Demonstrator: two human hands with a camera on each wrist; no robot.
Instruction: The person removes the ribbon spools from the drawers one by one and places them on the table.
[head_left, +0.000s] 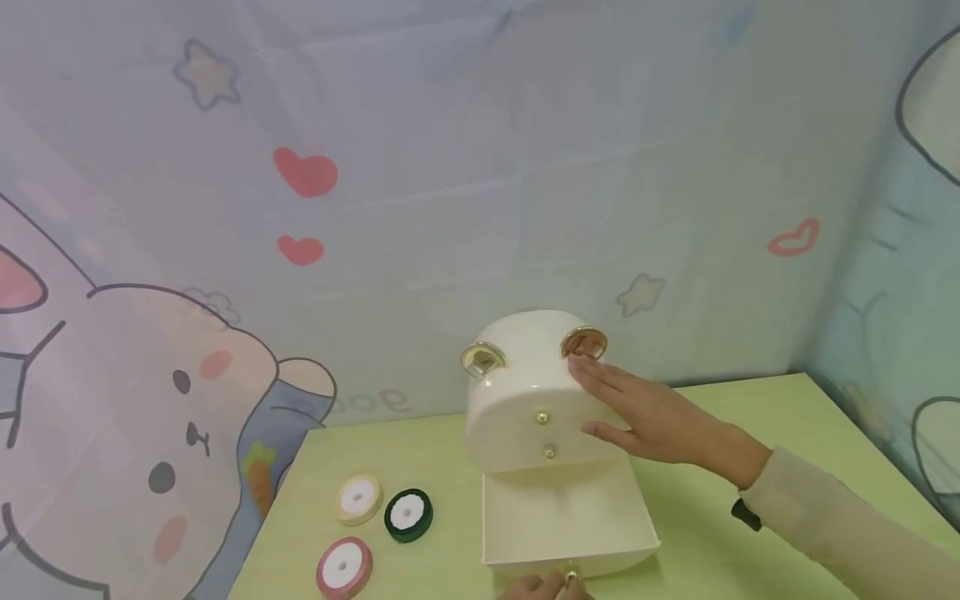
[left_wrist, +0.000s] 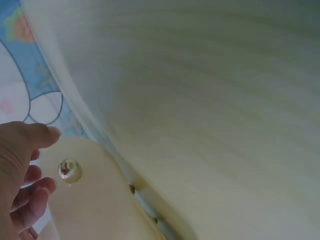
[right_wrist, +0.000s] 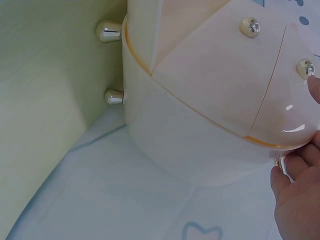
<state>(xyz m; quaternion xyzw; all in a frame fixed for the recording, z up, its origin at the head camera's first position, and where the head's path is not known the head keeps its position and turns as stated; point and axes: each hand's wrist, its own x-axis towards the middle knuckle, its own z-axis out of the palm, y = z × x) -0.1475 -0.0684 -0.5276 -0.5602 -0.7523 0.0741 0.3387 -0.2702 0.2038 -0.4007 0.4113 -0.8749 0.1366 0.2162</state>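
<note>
A cream, round-topped drawer box (head_left: 540, 354) with two shiny gold ears and gold knobs stands near the back of the table. Its lowest drawer (head_left: 570, 517) is pulled out towards me, and bare inside. At the drawer's front, my left hand (head_left: 534, 587) is mostly cut off by the lower edge of the head view. The left wrist view shows its thumb and bent fingers spread beside the gold knob (left_wrist: 70, 170), with a gap to it. My right hand (head_left: 648, 412) rests on the box's upper right side, fingers extended by the right ear (head_left: 584, 342).
Left of the box lie three ribbon rolls: cream (head_left: 357, 498), dark green (head_left: 408, 514) and pink (head_left: 344, 567). The pale green table (head_left: 450, 442) meets a printed cloth backdrop (head_left: 450, 208) behind the box. Gold feet (right_wrist: 110, 31) show under the box.
</note>
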